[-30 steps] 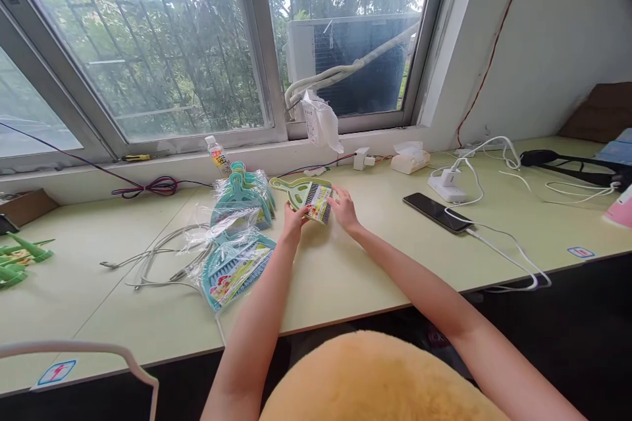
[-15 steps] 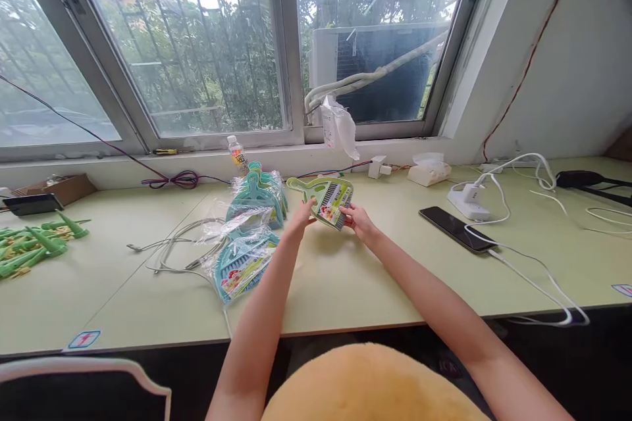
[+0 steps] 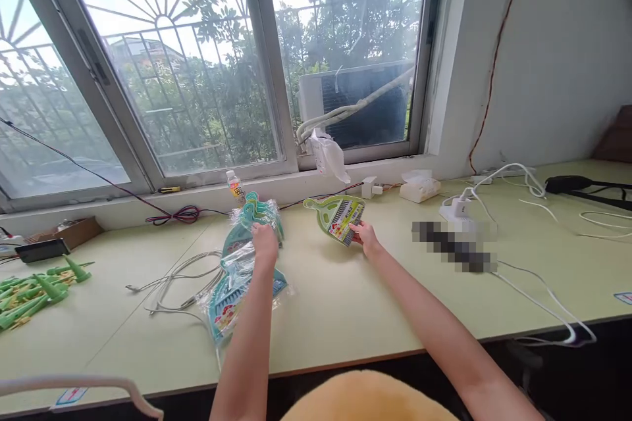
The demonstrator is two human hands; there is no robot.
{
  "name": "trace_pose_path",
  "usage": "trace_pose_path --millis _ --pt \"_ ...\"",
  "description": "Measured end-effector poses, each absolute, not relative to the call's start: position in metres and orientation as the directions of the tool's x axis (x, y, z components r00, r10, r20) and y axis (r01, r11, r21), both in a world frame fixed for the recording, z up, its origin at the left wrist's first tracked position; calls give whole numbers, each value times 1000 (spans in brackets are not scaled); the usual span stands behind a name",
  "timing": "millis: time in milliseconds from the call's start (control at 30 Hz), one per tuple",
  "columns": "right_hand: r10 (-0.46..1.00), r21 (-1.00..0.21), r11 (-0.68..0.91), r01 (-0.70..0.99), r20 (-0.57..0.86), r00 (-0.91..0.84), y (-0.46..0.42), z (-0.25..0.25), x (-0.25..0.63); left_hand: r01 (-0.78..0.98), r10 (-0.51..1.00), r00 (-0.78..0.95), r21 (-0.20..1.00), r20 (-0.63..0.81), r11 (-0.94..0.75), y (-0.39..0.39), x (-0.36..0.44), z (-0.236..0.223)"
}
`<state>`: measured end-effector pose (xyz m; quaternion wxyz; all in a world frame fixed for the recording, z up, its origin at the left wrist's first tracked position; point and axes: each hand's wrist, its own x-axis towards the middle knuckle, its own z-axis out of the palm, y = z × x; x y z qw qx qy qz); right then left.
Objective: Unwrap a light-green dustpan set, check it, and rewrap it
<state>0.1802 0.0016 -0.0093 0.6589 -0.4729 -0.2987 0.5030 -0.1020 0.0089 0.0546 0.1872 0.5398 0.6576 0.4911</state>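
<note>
In my right hand [image 3: 364, 237] is a small green dustpan with its brush [image 3: 340, 218], gripped by the lower right edge. A printed label lies across the grey bristles, and the handle points up to the left. My left hand [image 3: 264, 242] is at a group of blue-green dustpan sets [image 3: 239, 237] in clear plastic; its fingers are mostly hidden, so I cannot tell whether they grip one. Nearer me, partly behind my left forearm, lies another wrapped blue dustpan set [image 3: 224, 308].
Grey cables [image 3: 172, 286] coil left of the wrapped sets. Green plastic pieces [image 3: 42, 293] lie at far left. A bottle [image 3: 236, 187] stands by the window. At right are a tissue pack [image 3: 419, 187], a power strip [image 3: 457, 212], a blurred-out object [image 3: 454, 247] and white cables [image 3: 538, 306].
My left hand has let go of the green dustpan and moved left to the blue-green sets. My right hand still holds the green dustpan. The camera view has tilted up.
</note>
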Motion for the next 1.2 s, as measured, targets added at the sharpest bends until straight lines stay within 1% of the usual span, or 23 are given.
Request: trace_pose_path --millis 133,300,367,433,500,567,633,700,767,833,933,1000,1033,1067,1133,1167,1200 --pt "936 -911 46 -411 -104 336 2 -6 182 474 924 -237 866 301 -160 17 -62 60" --pt "937 -911 91 -403 -60 345 4 -12 175 236 953 36 924 300 -300 11 -12 45" --pt "925 -911 97 -400 -66 375 5 -15 173 205 941 101 918 324 -338 5 -1 37" --pt "899 -914 94 -394 -92 428 5 -18 173 227 915 110 886 388 -403 1 0 31" --pt "872 -919 89 -384 -114 476 5 -18 176 327 882 51 827 468 -458 -1 -5 28" --pt "854 -919 90 -383 -127 505 6 -19 181 461 870 -33 780 492 -423 -1 -12 23" --pt "850 -911 100 -400 -131 510 6 -18 185 555 898 -103 774 429 -306 0 -15 16" --pt "858 -901 103 -422 -134 495 5 -18 188 586 933 -120 783 339 -209 0 -13 5" --pt "876 -894 92 -438 -136 462 4 -17 188 584 952 -79 787 296 -196 -1 -8 -4" --pt "894 -893 79 -443 -133 427 2 -16 186 549 956 5 798 294 -248 -3 -2 -8" --pt "909 -894 72 -442 -124 397 2 -15 184 468 914 205 785 351 -406 -4 0 -5" --pt "908 -894 71 -442 -125 399 3 -15 184 435 845 338 728 414 -530 -3 -3 -1" --pt "906 -894 71 -443 -128 403 3 -15 185 432 818 374 698 438 -571 -2 -5 0" --pt "904 -894 71 -443 -130 407 4 -16 186 437 805 382 679 454 -590 0 -8 0" --pt "903 -894 71 -442 -131 410 5 -17 188 474 825 322 675 465 -566 3 -14 -2" --pt "903 -894 72 -442 -131 410 6 -18 189 511 836 286 663 469 -547 4 -17 -2" --pt "902 -893 72 -444 -132 411 6 -19 190 564 838 266 628 477 -537 5 -20 -2"
